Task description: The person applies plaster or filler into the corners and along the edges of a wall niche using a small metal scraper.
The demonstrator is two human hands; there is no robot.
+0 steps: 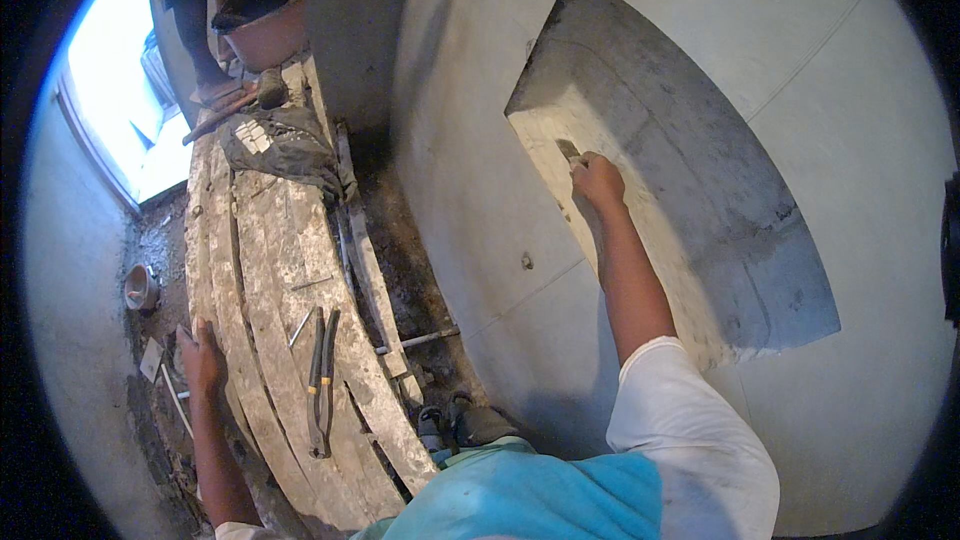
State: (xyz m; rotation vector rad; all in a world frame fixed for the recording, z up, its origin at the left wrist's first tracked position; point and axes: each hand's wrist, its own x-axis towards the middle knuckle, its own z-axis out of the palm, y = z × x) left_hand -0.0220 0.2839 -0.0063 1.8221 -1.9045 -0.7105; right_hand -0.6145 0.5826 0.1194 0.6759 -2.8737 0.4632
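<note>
Small round bowl (141, 287) on the floor (160, 235), off the bench's (265, 240) left edge; something pale inside, can't tell what. Left hand (203, 360) sits at that left edge, nearer the near end, thumb raised; can't tell whether it grips anything. Hammer (225, 113) at the far left corner, beside a dark crumpled cloth (285, 150) with pale scraps (253, 136) on it. Pinkish bucket (270, 38) at the bench's far end; its mouth shows dark, contents unclear. Pincers (320, 380) with dark handles lie toward the near end, long axis along the planks, head toward the near end, nearer the left hand than the right. Right hand (600, 183) is clenched around a flat-bladed tool (568, 149), well right of the bench, at the wall recess (690, 130). Tool's blade lies up and left of the right hand, long axis slanting away from the person toward the ledge's (585, 120) left edge; can't tell if blade touches ledge. Left hand is well apart from that tool.
</note>
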